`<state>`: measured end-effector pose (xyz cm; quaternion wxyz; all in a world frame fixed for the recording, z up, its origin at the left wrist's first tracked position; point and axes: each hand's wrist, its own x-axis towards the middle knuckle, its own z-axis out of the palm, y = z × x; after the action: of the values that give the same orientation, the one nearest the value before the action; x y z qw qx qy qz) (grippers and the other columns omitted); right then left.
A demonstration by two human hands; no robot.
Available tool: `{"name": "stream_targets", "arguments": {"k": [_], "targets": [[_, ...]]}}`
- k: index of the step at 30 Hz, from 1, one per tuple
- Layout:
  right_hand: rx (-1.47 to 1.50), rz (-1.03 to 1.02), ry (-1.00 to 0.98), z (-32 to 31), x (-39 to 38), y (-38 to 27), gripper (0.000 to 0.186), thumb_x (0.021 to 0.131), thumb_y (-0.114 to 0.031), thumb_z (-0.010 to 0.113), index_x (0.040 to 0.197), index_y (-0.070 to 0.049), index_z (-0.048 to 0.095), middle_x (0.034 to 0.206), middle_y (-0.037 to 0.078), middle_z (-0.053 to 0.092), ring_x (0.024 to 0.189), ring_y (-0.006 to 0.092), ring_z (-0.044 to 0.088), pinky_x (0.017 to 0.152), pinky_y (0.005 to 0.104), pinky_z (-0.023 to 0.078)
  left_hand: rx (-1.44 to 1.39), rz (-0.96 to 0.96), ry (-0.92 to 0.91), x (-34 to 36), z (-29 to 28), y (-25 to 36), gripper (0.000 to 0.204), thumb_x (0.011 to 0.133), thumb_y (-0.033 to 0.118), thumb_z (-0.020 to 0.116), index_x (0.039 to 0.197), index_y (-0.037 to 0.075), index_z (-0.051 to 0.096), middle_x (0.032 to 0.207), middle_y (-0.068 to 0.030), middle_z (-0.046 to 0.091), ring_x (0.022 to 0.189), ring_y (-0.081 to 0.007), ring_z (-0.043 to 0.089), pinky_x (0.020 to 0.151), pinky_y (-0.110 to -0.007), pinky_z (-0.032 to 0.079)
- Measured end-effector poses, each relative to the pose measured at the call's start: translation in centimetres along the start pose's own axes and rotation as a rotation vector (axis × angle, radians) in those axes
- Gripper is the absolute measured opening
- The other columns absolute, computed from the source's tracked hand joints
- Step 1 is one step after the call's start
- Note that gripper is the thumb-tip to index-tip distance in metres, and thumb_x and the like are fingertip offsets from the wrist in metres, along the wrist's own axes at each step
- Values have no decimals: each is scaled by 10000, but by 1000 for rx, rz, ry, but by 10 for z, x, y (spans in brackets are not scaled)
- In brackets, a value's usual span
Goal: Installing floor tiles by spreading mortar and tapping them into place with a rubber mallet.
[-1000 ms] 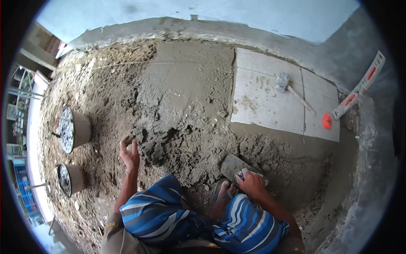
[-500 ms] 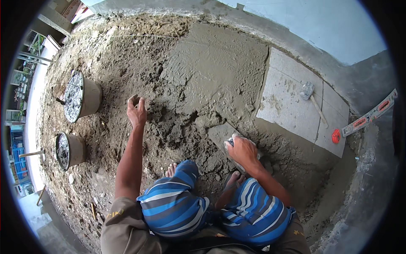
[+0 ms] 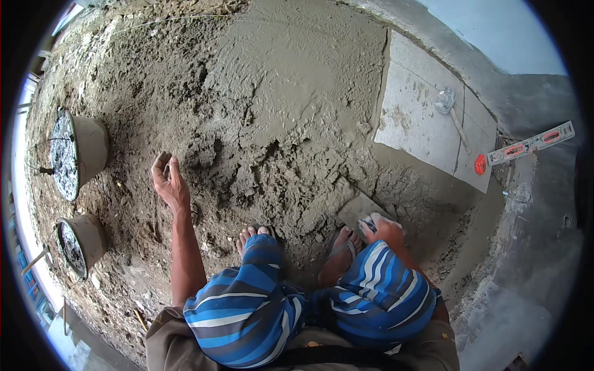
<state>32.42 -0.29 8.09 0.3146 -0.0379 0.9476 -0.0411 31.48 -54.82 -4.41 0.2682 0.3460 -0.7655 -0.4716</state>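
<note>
My left hand (image 3: pixel 170 182) hovers over rough, lumpy mortar (image 3: pixel 247 170), its fingers loosely bent and apart, with nothing visible in them. My right hand (image 3: pixel 383 230) grips the handle of a flat rectangular steel trowel (image 3: pixel 359 204), which rests on the mortar beside my sandaled right foot (image 3: pixel 340 260). Beyond it lies a smoother band of wet grey mortar (image 3: pixel 297 62), bordered on the right by pale tiles (image 3: pixel 414 130). A mallet (image 3: pixel 445 101) lies on the tiles.
Two buckets of grey material (image 3: pixel 90 145) (image 3: pixel 90 244) stand at the left. A string line (image 3: pixel 167 20) crosses the ground above. A spirit level (image 3: pixel 532 144) leans out from the tile edge beside an orange object (image 3: pixel 479 164). A wall (image 3: pixel 507 43) runs along the upper right.
The view has shifted and tipped downward. My left hand has moved farther forward from my knees since a second ago. The trowel in my right hand has moved slightly over the mortar.
</note>
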Motion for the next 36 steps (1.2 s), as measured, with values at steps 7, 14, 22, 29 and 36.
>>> {"name": "stream_targets", "arguments": {"k": [7,14,22,29,36], "targets": [[320,-259,166,9,86,-116,399,963,-438,666,1118,-72,684,948,222,751,886,451,722,799,543,566,-28,11,-14,11,6,15,328,1018,212,688,1281,20,648,1198,-121,718,1085,-213,682,999,-377,545],[293,-389,163,-68,79,-146,386,951,-391,687,1126,-47,682,987,224,749,917,441,721,818,525,565,152,80,-46,65,-3,10,396,982,222,720,1321,33,636,1225,-141,720,1120,-265,684,1008,-398,524],[560,-549,224,-169,120,-225,360,937,-276,721,1186,-19,683,972,226,755,916,412,744,802,456,580,87,264,-87,177,81,20,470,1004,297,689,1381,34,590,1291,-190,689,1170,-329,662,1016,-431,520],[1004,-592,133,-245,164,-332,375,1002,-269,695,1195,51,660,887,51,692,686,106,615,641,286,518,-738,-564,-587,319,243,77,505,1001,475,653,1306,90,540,1264,-102,588,1192,-284,581,982,-527,483],[1645,-482,-220,-278,244,-368,266,1034,-322,628,1165,-91,636,746,-8,566,542,78,498,480,244,395,-1147,-638,-78,285,265,85,227,976,210,696,1137,82,599,1116,-61,717,974,-229,714,836,-381,557]]}}
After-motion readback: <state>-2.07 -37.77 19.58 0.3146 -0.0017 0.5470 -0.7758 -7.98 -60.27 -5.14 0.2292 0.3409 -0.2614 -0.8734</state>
